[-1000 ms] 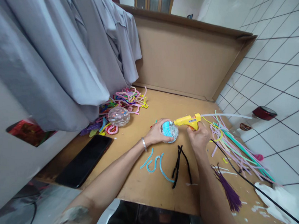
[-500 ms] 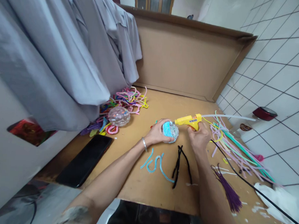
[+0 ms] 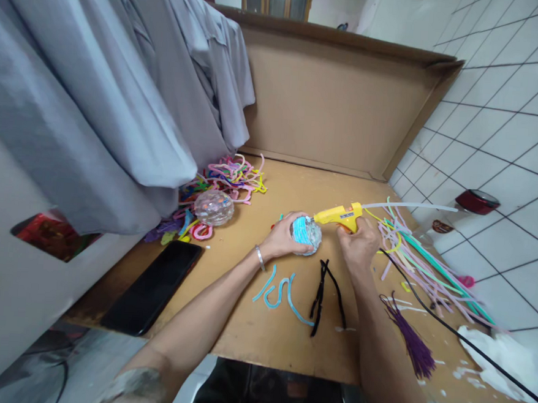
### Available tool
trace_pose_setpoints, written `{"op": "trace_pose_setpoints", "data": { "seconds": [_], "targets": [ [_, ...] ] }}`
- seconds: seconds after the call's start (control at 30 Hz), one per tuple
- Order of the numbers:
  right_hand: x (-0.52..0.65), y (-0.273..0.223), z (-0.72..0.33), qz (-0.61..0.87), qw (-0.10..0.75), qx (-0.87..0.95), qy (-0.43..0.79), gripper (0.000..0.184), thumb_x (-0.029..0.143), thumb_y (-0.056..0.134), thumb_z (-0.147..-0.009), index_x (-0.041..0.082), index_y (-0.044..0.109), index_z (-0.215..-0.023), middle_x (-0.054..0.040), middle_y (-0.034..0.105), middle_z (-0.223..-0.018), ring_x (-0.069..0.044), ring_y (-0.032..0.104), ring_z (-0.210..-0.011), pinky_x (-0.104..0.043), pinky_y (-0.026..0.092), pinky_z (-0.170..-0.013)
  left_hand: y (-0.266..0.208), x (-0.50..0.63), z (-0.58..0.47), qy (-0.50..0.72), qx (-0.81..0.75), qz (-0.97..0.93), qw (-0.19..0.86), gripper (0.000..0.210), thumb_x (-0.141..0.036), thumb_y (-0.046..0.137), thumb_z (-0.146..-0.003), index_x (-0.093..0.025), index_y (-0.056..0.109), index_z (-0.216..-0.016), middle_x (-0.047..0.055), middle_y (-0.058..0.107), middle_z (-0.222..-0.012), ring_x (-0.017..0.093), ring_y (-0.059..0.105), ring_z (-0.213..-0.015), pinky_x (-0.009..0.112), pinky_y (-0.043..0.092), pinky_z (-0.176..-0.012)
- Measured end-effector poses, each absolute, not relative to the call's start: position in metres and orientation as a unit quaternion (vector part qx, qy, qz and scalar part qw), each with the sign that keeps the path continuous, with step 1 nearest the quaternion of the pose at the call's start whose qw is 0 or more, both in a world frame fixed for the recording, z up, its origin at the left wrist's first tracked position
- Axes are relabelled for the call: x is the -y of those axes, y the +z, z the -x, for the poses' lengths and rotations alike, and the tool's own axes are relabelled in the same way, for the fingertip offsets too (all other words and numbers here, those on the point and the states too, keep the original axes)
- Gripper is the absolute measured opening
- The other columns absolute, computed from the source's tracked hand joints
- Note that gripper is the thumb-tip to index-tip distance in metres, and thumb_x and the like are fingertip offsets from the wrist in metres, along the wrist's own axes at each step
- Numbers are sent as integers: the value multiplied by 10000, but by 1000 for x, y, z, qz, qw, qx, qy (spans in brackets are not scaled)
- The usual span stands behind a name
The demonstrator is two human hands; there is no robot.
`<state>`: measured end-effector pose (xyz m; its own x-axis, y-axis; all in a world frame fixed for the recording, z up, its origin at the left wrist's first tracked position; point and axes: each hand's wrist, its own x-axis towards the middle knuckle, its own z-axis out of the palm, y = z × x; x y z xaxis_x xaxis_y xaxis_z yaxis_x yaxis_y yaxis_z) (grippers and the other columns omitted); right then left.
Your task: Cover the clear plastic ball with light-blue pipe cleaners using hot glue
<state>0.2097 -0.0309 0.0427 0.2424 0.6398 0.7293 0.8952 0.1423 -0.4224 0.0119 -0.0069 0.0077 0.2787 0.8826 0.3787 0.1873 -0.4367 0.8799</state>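
My left hand (image 3: 285, 239) is closed around a clear, textured ball (image 3: 313, 234) that carries a patch of light blue strands on its side. A yellow glue gun (image 3: 339, 216) is gripped in my right hand (image 3: 359, 241), its nozzle at the ball's upper right edge; I cannot tell whether it touches. A long translucent glue stick (image 3: 407, 204) sticks out of the gun's back. Below the hands lie curvy light blue pipe cleaners (image 3: 278, 294) and several black pipe cleaners (image 3: 320, 297).
Left: a black phone (image 3: 155, 287), another clear ball (image 3: 214, 207) and a heap of coloured pipe cleaners (image 3: 234, 174). Right: pastel pipe cleaners (image 3: 430, 262), a purple tassel (image 3: 411, 340), a black cord (image 3: 470, 350), white tissue (image 3: 501, 362) and a red-lidded jar (image 3: 478, 202). Cardboard (image 3: 331, 101) stands behind.
Almost nothing differs. Both hands, the ball and the glue gun keep nearly the same positions; the view has shifted very slightly.
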Motion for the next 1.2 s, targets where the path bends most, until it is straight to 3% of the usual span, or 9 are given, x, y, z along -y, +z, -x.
{"op": "trace_pose_setpoints", "data": {
  "seconds": [0.33,1.2],
  "targets": [
    [31,42,-212,638,452,607,-142,118,347,524,-723,236,499,-696,-41,590,-734,-214,505,-701,-310,335,-612,9,8,-13,467,-373,-713,367,801,-268,909,-508,-201,595,-1242,90,614,-1275,280,601,-1193,427,458,-1078],
    [33,48,-211,635,468,598,-146,154,337,532,-704,256,412,-651,-23,527,-687,-211,494,-690,-309,346,-617,9,8,-12,465,-378,-710,371,812,-284,905,-509,-198,596,-1256,91,609,-1289,290,596,-1201,429,448,-1086]
  ]
}}
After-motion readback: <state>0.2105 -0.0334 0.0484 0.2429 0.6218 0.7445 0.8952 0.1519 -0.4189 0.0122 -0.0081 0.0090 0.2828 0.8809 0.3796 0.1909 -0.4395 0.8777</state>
